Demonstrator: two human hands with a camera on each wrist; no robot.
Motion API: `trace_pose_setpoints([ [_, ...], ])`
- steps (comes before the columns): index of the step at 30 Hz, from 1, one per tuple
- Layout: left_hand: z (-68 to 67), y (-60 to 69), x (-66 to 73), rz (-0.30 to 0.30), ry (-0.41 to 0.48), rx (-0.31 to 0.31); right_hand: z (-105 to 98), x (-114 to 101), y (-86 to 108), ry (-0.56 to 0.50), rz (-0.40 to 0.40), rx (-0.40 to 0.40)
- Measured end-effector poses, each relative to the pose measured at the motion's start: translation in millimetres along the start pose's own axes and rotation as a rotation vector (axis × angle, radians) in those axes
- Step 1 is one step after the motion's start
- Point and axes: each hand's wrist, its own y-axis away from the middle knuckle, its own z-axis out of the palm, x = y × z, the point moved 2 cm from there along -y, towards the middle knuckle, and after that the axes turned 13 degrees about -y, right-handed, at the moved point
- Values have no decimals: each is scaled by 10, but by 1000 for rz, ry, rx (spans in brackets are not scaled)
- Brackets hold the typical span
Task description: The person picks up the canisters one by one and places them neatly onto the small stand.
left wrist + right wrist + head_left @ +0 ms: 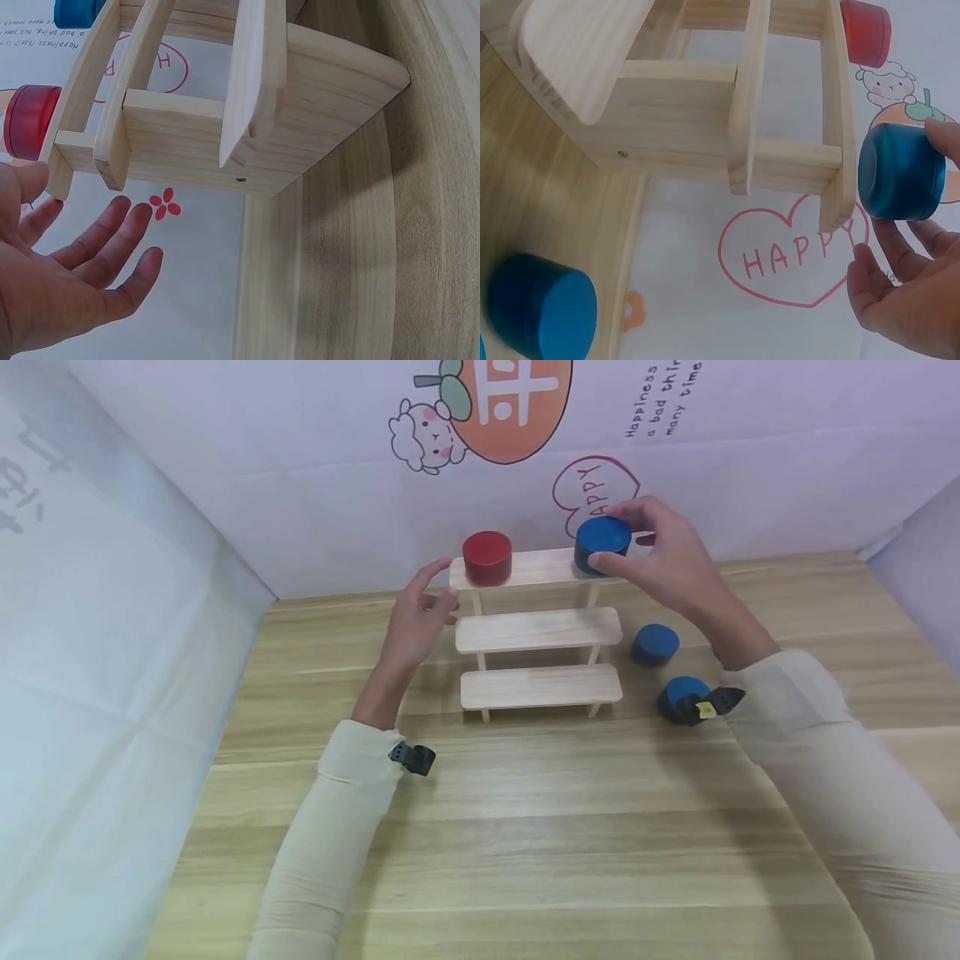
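A three-tier wooden shelf stand (538, 685) stands on the table against the back wall. On the left part of its top tier sits a shiny red round tin (487, 560). My right hand (671, 560) pinches a matching blue round tin (901, 172) between thumb and fingers, at the right end of the top tier. In the right wrist view this tin is against or just above the tier; I cannot tell which. Beside the top tier's left end is my left hand (420, 620), fingers loosely bent, fingertips at the wood, holding nothing.
Two more blue tins stand on the table right of the stand: one farther back (656, 645), and a nearer one (681, 697) partly hidden by the right wrist camera (708, 703). A white printed cloth (337, 510) covers the wall behind.
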Motion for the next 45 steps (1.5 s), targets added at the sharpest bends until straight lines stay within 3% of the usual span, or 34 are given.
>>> trace_pose_setpoints([
  [29,40,10,65,-18,13,-13,83,50,-59,-22,97,-12],
  [45,20,40,93,-18,-36,18,102,106,-13,-66,69,-19],
])
